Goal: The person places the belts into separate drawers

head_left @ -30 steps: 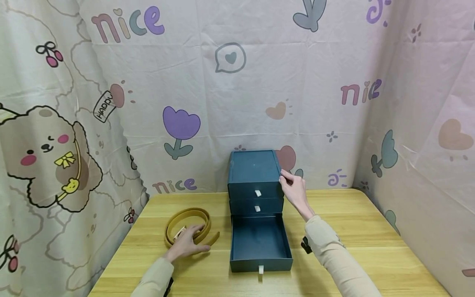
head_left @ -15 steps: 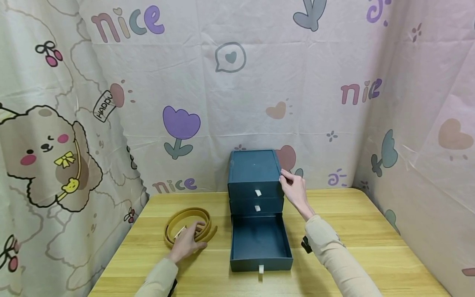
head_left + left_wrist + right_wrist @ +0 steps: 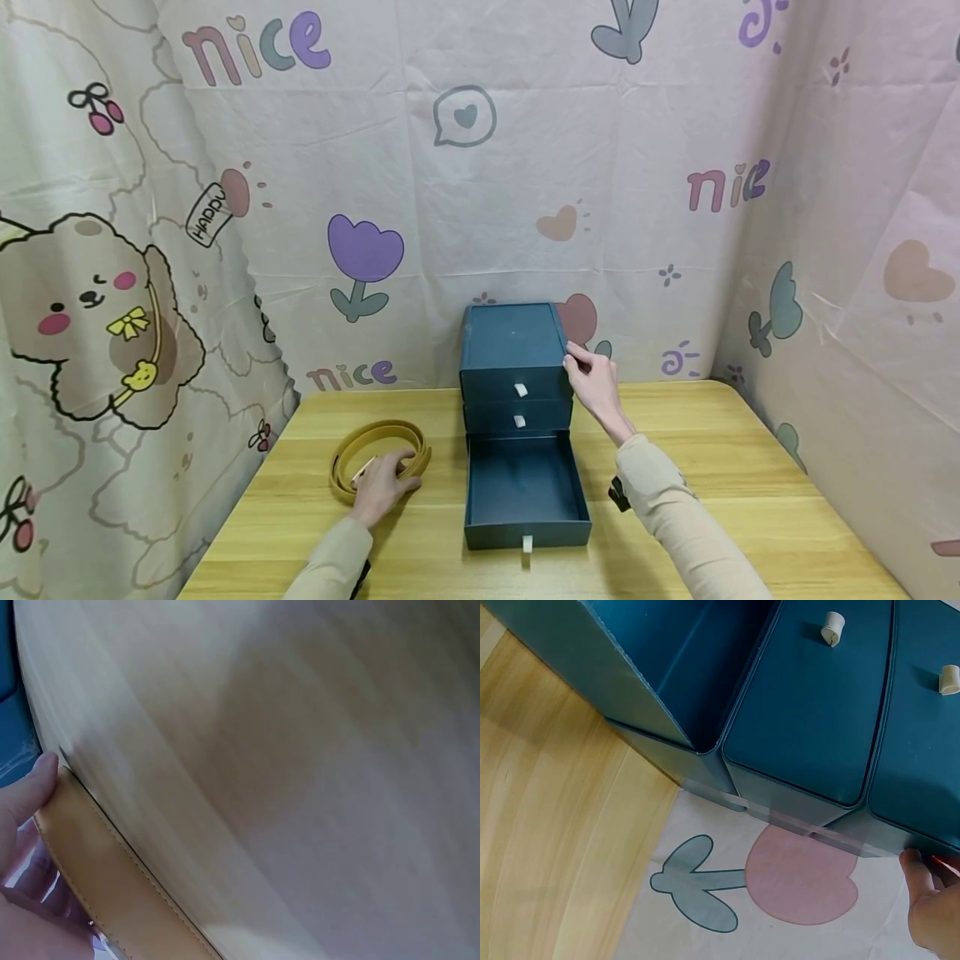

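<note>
A tan leather belt point(image 3: 352, 437) lies coiled on its edge at the left of the table, its metal buckle point(image 3: 364, 468) inside the coil. My left hand point(image 3: 381, 490) grips the belt's near right side; in the left wrist view the thumb point(image 3: 39, 780) is outside the stitched strap and the fingers are inside. A dark teal drawer box point(image 3: 513, 337) stands at the table's back middle. Its bottom drawer point(image 3: 528, 535) is pulled out and holds nothing. My right hand point(image 3: 596, 385) holds the box's upper right edge with bent fingers; some are hidden in the right wrist view.
Two upper drawers are closed, each with a small white pull tab point(image 3: 521, 390). The wooden table point(image 3: 675, 533) meets a printed curtain point(image 3: 480, 192) at the back, with more curtain on both sides.
My left hand has turned and drawn in the belt's loose end, which stuck out to the right and now lies against the coil. My right hand and the box have stayed put.
</note>
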### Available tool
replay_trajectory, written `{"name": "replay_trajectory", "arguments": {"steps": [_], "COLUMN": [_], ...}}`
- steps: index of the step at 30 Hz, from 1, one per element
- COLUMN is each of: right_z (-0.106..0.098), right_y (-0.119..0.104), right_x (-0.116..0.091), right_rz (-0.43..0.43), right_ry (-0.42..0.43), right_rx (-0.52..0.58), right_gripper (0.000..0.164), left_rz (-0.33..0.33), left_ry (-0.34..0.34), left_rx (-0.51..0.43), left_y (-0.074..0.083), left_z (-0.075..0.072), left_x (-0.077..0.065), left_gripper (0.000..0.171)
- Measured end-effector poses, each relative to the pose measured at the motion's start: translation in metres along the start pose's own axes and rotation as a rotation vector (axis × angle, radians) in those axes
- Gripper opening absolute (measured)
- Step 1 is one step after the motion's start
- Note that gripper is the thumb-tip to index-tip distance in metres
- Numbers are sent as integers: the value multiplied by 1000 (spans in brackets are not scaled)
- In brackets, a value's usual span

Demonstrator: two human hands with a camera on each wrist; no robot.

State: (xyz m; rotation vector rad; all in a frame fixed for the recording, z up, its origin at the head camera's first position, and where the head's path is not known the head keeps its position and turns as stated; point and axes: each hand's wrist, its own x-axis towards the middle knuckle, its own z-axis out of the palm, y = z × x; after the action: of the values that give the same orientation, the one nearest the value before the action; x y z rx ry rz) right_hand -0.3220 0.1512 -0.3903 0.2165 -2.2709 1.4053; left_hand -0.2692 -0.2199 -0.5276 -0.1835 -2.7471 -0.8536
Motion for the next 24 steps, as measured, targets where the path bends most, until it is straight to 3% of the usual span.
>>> {"name": "replay_trajectory", "arguments": {"steps": [12, 24], "right_z": [1, 1], "right_y": [0, 0], "right_x": [-1, 0], "right_rz": [-10, -10], "right_ry": [-4, 2], "right_rx": [-6, -1], "right_gripper": [37, 36], "left_rz": [-32, -43], "left_ry": [5, 73], "left_rx": [29, 22], "left_y": [3, 4], "left_z": [2, 3], "left_x": [0, -2], "left_gripper": [42, 38]}}
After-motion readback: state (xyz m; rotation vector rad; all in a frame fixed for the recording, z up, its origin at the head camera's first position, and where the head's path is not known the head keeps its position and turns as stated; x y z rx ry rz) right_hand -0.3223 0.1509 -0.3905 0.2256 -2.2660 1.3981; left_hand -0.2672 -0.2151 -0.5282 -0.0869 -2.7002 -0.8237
